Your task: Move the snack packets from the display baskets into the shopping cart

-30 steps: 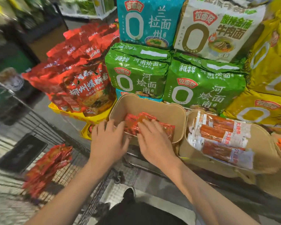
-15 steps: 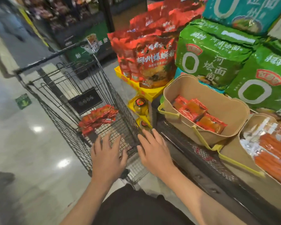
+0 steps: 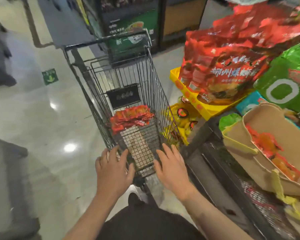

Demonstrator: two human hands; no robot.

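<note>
Fingers on both hands are spread and straight, holding nothing — left hand [image 3: 113, 172] and right hand [image 3: 173, 170] hover palm-down over the near end of the shopping cart [image 3: 111, 80], just about at its rim. A second ago those same hands were down in the tan basket, resting on the red packets there; now they're over the cart with nothing in them, and the pile in the cart looks about the same as before. So my read is nothing actually got carried across on this pass, or the drop was too quick to catch — either way more trips are needed.

Cart is thin dark wire mesh, see-through, with a finer grid on the floor of it. Sitting further in, towards the middle, is the heap of red snack packets [image 3: 131, 117] — crinkly glossy foil, flat little sachets fanned over each other.

Off to the right, the display basket [image 3: 260, 135] is a soft tan, felt-like tub with yellow-green trim and a floppy handle, rounded corners, sagging a bit. More red packets [image 3: 267, 148] lie inside it, so that one isn't emptied yet.

Further back: big puffy red bags [image 3: 232, 71] standing in a hard yellow plastic tray [image 3: 197, 103], a fat green noodle pack [image 3: 287, 82] beside them, and shiny pale floor tiles [image 3: 33, 118] with lamp glare.
</note>
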